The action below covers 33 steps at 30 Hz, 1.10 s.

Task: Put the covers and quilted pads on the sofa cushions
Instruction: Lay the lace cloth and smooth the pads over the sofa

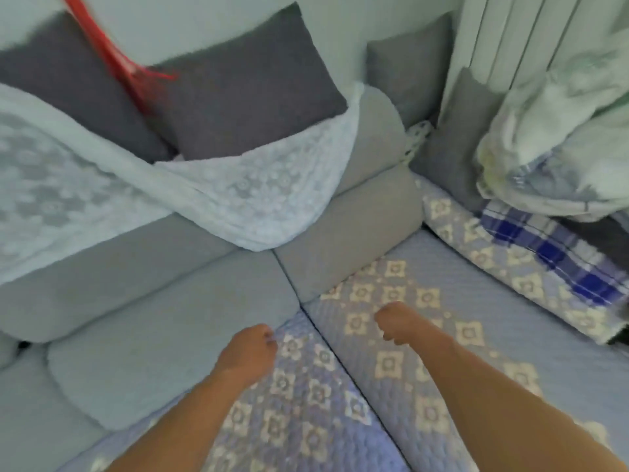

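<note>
Left hand (250, 349) pinches quilted pad (299, 386) edge | right hand (396, 323) fisted, resting on neighbouring pad (476, 277), grip unclear

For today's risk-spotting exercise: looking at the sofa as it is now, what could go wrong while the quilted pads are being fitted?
1. The left hand grips one quilted pad only at its corner, so pulling might skew it.
2. The lace throw hangs loosely off the back cushions and might slide down.
3. The heaped bedding could topple onto the laid pads.
</note>
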### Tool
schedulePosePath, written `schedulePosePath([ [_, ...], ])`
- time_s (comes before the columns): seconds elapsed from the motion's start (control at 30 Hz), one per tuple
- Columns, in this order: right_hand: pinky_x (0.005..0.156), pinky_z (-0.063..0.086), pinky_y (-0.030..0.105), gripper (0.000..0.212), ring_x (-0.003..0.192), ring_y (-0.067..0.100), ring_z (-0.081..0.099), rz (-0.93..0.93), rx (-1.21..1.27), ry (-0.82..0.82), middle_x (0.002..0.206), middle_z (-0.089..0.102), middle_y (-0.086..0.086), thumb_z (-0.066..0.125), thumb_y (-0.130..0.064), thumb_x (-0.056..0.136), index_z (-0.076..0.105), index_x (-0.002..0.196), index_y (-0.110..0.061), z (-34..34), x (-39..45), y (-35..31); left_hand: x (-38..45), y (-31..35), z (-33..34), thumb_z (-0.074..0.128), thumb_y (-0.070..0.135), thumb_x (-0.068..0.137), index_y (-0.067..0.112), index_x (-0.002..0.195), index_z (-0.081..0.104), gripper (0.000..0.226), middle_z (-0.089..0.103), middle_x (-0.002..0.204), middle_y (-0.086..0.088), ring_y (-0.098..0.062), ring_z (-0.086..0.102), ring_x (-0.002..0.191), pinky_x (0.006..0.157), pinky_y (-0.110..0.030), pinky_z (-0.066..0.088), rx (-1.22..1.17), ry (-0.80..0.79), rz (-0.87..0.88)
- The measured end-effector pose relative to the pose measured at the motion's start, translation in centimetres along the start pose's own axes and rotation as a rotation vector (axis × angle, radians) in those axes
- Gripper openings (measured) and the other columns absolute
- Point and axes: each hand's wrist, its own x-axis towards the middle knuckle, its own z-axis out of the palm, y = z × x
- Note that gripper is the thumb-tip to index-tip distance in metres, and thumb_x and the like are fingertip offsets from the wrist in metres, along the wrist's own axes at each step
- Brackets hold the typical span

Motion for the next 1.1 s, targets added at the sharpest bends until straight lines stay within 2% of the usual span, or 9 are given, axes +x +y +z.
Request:
schedulePosePath([
  [0.2,0.072,0.035,0.025,0.033,0.089,0.021,0.051,-0.182,-0.091,0.014,0.083,0.052,0.007,0.044,-0.014,0.1,0.045,0.067,-0.018,1.2,2.6,-12.0,2.3,-8.6,-5.9,0.047,0.029,0.102,0.02,0.138,0.054,0.038,0.056,0.141,-0.004,-0.021,0.056,0.124,0.1,-0.026,0.039,-0.137,0.116,-0.124],
  [0.3,0.068,0.051,0.03,0.021,0.088,0.03,0.062,-0.131,-0.044,-0.032,0.089,0.06,0.013,0.048,-0.015,0.097,0.059,0.081,-0.007,1.2,5.3,-14.4,3.5,-9.5,-7.4,0.047,0.03,0.102,0.023,0.147,0.043,0.045,0.05,0.141,-0.004,-0.022,0.052,0.126,0.102,-0.032,0.042,-0.055,0.178,-0.09],
  [0.43,0.084,0.055,0.042,0.032,0.092,0.03,0.059,-0.055,0.054,-0.114,0.112,0.061,0.018,0.052,-0.016,0.1,0.057,0.126,0.002,0.7,9.4,-16.7,9.1,-9.3,-11.3,0.05,0.025,0.098,0.022,0.149,0.038,0.053,0.047,0.144,-0.002,-0.024,0.046,0.13,0.101,-0.039,0.045,0.266,0.344,0.004],
  [0.53,0.084,0.055,0.042,0.031,0.092,0.029,0.059,-0.018,0.187,-0.12,0.107,0.06,0.017,0.053,-0.016,0.1,0.056,0.126,0.0,-0.2,14.6,-17.9,15.8,-8.8,-13.2,0.053,0.02,0.094,0.023,0.151,0.032,0.061,0.04,0.151,-0.001,-0.024,0.037,0.139,0.108,-0.038,0.037,0.54,0.416,0.058],
  [0.7,0.075,0.052,0.036,0.023,0.075,0.02,0.06,0.068,0.5,-0.197,0.093,0.055,0.008,0.055,-0.017,0.1,0.051,0.121,-0.008,-1.4,22.2,-18.8,26.9,-8.3,-14.1,0.051,0.019,0.097,0.022,0.155,-0.024,0.094,-0.022,0.163,-0.016,-0.04,-0.015,0.151,0.124,-0.053,0.0,1.069,0.381,0.067],
  [0.77,0.075,0.054,0.036,0.023,0.078,0.021,0.062,0.071,0.607,-0.238,0.099,0.057,0.009,0.056,-0.017,0.1,0.053,0.121,-0.008,-1.7,24.3,-18.8,29.5,-8.9,-16.0,0.053,0.021,0.096,0.021,0.157,-0.011,0.089,-0.008,0.164,-0.022,-0.046,0.001,0.15,0.121,-0.061,0.002,1.248,0.415,0.062],
  [0.87,0.081,0.055,0.038,0.03,0.088,0.027,0.063,0.098,0.774,-0.299,0.101,0.057,0.011,0.057,-0.018,0.099,0.053,0.127,-0.006,-1.2,26.0,-18.8,29.2,-9.2,-17.8,0.066,0.003,0.075,0.005,0.112,0.064,0.037,0.065,0.1,-0.023,-0.043,0.064,0.09,0.094,-0.061,0.042,1.043,0.563,0.061],
  [0.93,0.09,0.054,0.043,0.043,0.104,0.032,0.061,0.141,0.939,-0.355,0.114,0.056,0.013,0.059,-0.026,0.1,0.05,0.136,-0.005,-0.4,25.8,-18.0,26.5,-7.8,-16.6,0.069,0.006,0.08,0.001,0.094,0.063,0.016,0.065,0.073,-0.018,-0.039,0.064,0.064,0.067,-0.042,0.046,0.673,0.603,0.015],
  [1.1,0.113,0.031,0.065,0.083,0.137,0.055,0.036,0.376,1.395,-0.702,0.147,0.04,0.031,0.054,-0.066,0.092,0.033,0.154,-0.015,4.3,20.6,-13.9,15.8,-1.9,-7.2,0.046,0.035,0.098,0.019,0.102,0.052,0.018,0.066,0.08,-0.005,-0.033,0.066,0.077,0.063,-0.037,0.044,0.045,0.357,-0.009],
])
